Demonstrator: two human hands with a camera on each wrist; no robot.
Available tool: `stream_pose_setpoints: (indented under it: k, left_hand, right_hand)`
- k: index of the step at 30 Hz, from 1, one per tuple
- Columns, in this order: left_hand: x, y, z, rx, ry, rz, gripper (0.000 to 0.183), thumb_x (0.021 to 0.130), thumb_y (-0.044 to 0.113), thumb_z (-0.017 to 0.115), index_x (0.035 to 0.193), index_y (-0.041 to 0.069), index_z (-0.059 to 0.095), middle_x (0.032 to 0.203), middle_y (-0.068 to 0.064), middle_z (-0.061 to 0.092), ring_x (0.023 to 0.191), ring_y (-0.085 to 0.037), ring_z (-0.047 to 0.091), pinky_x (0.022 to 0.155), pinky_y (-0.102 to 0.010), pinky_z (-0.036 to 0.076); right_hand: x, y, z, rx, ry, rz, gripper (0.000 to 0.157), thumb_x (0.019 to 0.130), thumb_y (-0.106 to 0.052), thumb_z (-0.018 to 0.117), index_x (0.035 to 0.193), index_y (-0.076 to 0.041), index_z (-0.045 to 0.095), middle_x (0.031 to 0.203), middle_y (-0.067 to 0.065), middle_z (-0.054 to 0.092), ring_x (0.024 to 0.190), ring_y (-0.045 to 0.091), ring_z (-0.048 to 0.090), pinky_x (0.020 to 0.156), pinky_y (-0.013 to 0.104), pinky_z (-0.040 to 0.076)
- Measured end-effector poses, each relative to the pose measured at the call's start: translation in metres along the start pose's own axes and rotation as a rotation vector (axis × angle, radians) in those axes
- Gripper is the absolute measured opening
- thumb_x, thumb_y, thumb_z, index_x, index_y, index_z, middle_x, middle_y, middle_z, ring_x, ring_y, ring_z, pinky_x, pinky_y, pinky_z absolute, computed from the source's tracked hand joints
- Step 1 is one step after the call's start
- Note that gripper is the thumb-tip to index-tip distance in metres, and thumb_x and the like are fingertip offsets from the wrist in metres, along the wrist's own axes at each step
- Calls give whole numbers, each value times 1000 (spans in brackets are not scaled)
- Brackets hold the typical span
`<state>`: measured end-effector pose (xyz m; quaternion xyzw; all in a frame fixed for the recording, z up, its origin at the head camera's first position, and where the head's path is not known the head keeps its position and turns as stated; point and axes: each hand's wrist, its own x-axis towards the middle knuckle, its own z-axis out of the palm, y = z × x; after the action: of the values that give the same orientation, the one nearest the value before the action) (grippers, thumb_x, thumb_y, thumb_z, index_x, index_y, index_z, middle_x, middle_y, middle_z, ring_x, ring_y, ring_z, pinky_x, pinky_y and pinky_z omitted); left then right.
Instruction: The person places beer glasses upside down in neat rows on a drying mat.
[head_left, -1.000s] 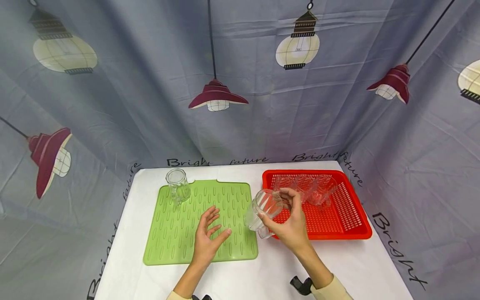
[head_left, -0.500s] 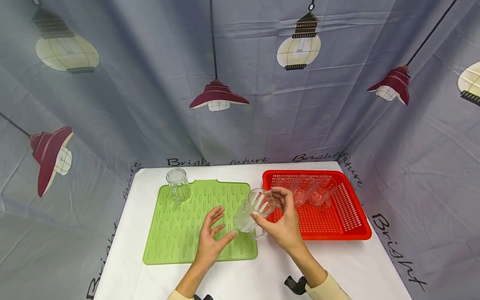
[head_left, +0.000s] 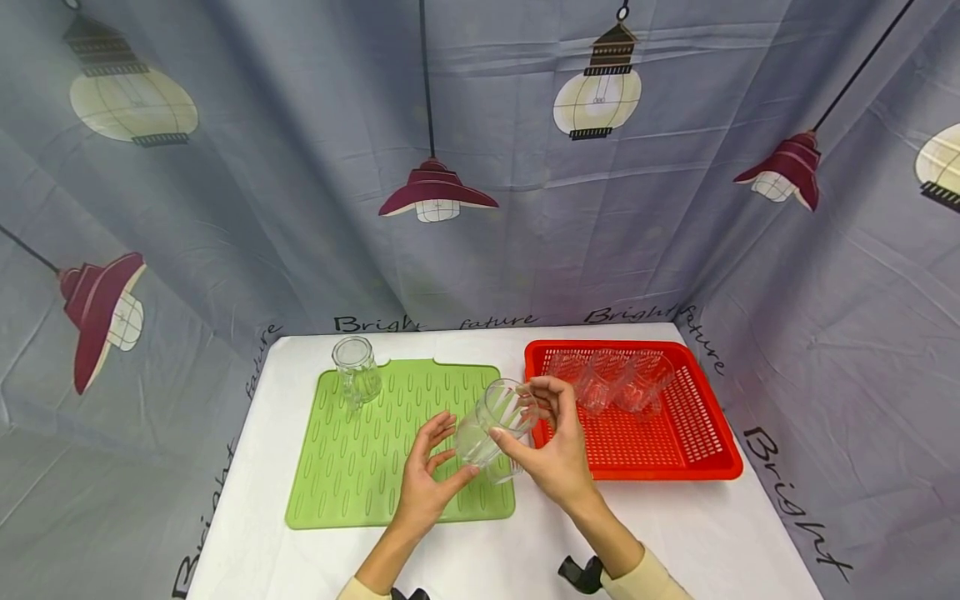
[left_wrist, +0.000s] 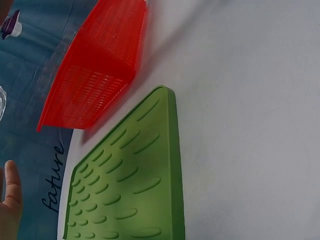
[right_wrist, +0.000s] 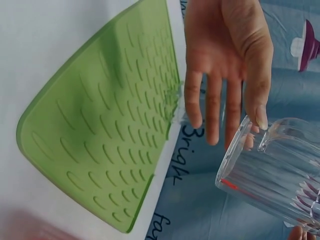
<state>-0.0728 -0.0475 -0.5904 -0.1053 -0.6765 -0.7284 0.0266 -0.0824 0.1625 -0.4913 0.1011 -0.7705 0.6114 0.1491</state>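
A clear glass mug (head_left: 498, 421) is held tilted above the right side of a green ribbed mat (head_left: 375, 467). My right hand (head_left: 551, 446) grips it near the rim, thumb on the near side and fingers on the far side. Close to the mug's base is my left hand (head_left: 427, 475), its fingers loosely spread. In the right wrist view, the left thumb (right_wrist: 260, 112) meets the mug's base edge beside the handle; whether it presses there I cannot tell. At the mat's back left corner stands another glass mug (head_left: 357, 371), upside down.
To the right, a red perforated basket (head_left: 705, 450) holds several clear glass mugs (head_left: 633, 383) in a row along its back. Both lie on a white table (head_left: 555, 542). A grey-blue curtain (head_left: 480, 267) with printed lamps surrounds the table's back and sides.
My right hand has carried the mug leftward from the basket's edge to over the mat. The left hand has shifted slightly right, closing the gap to the mug's base.
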Motion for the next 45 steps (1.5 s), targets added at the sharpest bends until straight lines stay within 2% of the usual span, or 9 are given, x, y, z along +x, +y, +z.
stream_pose_setpoints:
  k: [6, 10, 17, 21, 27, 30, 35, 40, 45]
  left_hand:
    - [-1, -1, 2, -25, -31, 5, 87, 88, 0, 87, 162, 9, 43, 162, -17, 50, 143, -9, 53, 110, -23, 57]
    - [-1, -1, 3, -36, -63, -16, 86, 87, 2, 87, 161, 16, 45, 164, -15, 48, 141, -5, 54, 110, -23, 58]
    - [-2, -3, 2, -46, -138, -29, 87, 88, 3, 87, 162, 13, 43, 166, -16, 45, 144, -3, 53, 116, -21, 54]
    - [0, 0, 1, -53, -152, -31, 86, 88, 3, 88, 161, 14, 44, 165, -17, 48, 145, -2, 54, 120, -19, 50]
    - [0, 4, -2, -66, -156, -36, 87, 86, 3, 89, 159, 16, 45, 159, -18, 55, 138, -9, 63, 118, -20, 51]
    - [0, 4, -2, -71, -156, -28, 87, 86, 2, 89, 159, 14, 44, 160, -21, 53, 138, -16, 65, 118, -21, 52]
    - [2, 4, -4, -107, -153, -14, 88, 84, -2, 88, 159, 10, 44, 159, -26, 50, 140, -24, 64, 117, -24, 55]
    - [3, 6, -7, -200, -168, -2, 88, 83, -8, 86, 159, 3, 42, 156, -21, 52, 137, -17, 65, 110, -31, 61]
    - [2, 12, -9, -262, -174, -27, 88, 84, -9, 85, 159, 1, 40, 152, -7, 56, 133, -11, 66, 107, -32, 63]
  right_hand:
    - [0, -1, 2, 20, -11, 9, 82, 79, -6, 95, 144, -4, 45, 136, 10, 61, 118, 23, 63, 105, 17, 54]
    - [0, -2, 2, 33, -25, 7, 82, 79, -5, 94, 145, -4, 44, 135, 11, 62, 116, 16, 64, 105, 19, 56]
    - [-3, -3, 0, 55, -48, -12, 85, 80, -3, 92, 148, 1, 41, 137, 13, 61, 121, 33, 63, 107, 19, 54]
    - [-3, -2, 0, 73, -43, -24, 84, 80, -1, 91, 147, 3, 41, 137, 16, 62, 121, 28, 64, 106, 19, 56]
    - [-3, 4, -1, 106, -46, -29, 81, 82, 4, 87, 148, 5, 39, 136, 20, 61, 121, 25, 64, 108, 18, 55]
    - [-3, 7, -3, 121, -48, -30, 79, 84, 6, 84, 148, 4, 38, 137, 22, 60, 121, 30, 63, 108, 18, 55]
    - [-3, 11, -7, 145, -44, -27, 75, 87, 9, 79, 149, 7, 36, 138, 25, 60, 121, 24, 64, 105, 18, 55]
    - [-3, 16, -11, 143, -47, -13, 72, 91, 8, 74, 150, 9, 33, 137, 26, 59, 122, 25, 63, 102, 20, 56]
    - [-5, 19, -15, 141, -66, -17, 70, 94, 7, 69, 152, 9, 31, 138, 28, 57, 122, 29, 61, 101, 21, 55]
